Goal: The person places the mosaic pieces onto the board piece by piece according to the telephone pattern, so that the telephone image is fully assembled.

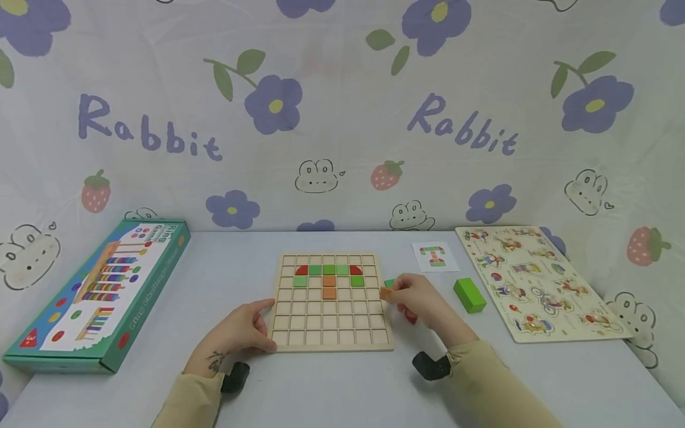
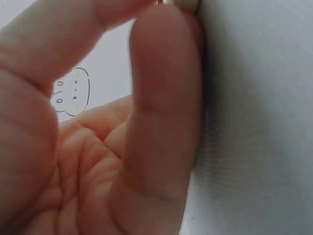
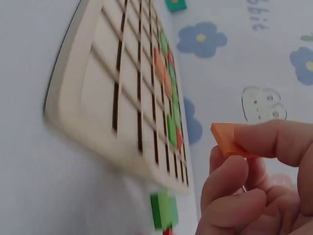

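A wooden grid board lies flat with red, green and orange pieces in its upper rows; two orange pieces stand in one column below the green row. My left hand touches the board's left edge with thumb and index finger. Just beyond the board's right edge, my right hand pinches an orange piece between thumb and fingers. Green pieces and a red piece lie on the table by that hand, partly hidden.
A card with a coloured pattern lies behind my right hand. To its right are a green block and a wooden picture puzzle. A green game box sits at the far left. Patterned cloth hangs behind the table.
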Available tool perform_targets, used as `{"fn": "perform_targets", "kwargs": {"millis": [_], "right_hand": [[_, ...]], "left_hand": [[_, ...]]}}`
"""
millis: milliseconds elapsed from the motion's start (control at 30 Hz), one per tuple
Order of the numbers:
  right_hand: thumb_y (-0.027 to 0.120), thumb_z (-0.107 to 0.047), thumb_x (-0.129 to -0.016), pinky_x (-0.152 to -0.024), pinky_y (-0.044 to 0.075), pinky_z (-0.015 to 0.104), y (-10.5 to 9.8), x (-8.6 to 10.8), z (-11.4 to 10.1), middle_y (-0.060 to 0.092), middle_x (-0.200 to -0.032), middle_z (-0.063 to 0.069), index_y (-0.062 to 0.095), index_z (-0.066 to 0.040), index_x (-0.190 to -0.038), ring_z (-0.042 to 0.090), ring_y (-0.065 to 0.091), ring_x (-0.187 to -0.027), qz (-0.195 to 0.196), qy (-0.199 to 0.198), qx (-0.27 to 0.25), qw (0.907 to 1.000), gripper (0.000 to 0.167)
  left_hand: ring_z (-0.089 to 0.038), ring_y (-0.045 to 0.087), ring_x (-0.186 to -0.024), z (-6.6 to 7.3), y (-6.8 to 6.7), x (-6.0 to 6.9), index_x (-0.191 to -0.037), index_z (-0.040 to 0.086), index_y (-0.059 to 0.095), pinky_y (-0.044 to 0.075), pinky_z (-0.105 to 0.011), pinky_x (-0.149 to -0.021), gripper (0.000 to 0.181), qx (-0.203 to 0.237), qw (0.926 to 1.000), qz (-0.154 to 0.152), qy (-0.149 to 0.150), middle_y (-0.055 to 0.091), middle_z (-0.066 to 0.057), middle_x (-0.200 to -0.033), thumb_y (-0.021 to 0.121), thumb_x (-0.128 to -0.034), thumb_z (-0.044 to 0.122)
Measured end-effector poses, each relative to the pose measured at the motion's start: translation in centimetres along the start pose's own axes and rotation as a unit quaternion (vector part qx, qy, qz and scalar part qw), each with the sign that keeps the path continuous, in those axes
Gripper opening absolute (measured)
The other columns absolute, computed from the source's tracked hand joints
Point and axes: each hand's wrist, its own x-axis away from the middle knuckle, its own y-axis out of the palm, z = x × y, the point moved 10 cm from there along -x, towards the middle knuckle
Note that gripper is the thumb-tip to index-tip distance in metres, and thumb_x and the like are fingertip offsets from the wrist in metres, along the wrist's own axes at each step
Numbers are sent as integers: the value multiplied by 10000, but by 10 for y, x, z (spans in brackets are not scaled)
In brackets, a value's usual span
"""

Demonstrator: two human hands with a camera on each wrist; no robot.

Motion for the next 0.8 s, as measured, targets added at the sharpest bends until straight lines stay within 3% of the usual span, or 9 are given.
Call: {"fn": "perform_targets", "kwargs": {"millis": [167,333,533,800], "right_hand": [[650,-86,-801,-463,382,237,25,-3,-18,569,-681,73,542,-32,-969,137,483,-520,69,-161,-439,9989,207],[667,-79,-810,-513,482,230,52,-8,-32,606,-689,80,586,-6,-952,129,552,-536,-71,-414,-432,9982,179],[685,-108,-815,-509,474,210,72,-13,-40,604,-659,62,590,-1,-981,121,544,-520,-198,-477,-415,9978,219],[706,-110,-795,-482,446,207,86,-20,-42,596,-618,61,582,-20,-880,121,529,-493,-33,-420,-235,9988,176]], "left_hand": [[-142,468,-542,0,0,-1,-1393,52,394,377,-272,-503,924,-23,10000,14,15,536,-43,-632,825,-577,1],[-138,465,-539,-1,0,-3,-1392,58,397,375,-268,-504,920,-8,10000,10,23,537,-39,-627,824,-579,5],[-131,453,-532,-1,1,-4,-1394,59,395,362,-263,-499,916,-27,10000,-16,32,532,-37,-620,822,-585,10],[-129,454,-533,2,1,-2,-1400,50,380,363,-263,-499,931,-35,10000,-18,73,534,-39,-620,825,-583,12]]}}
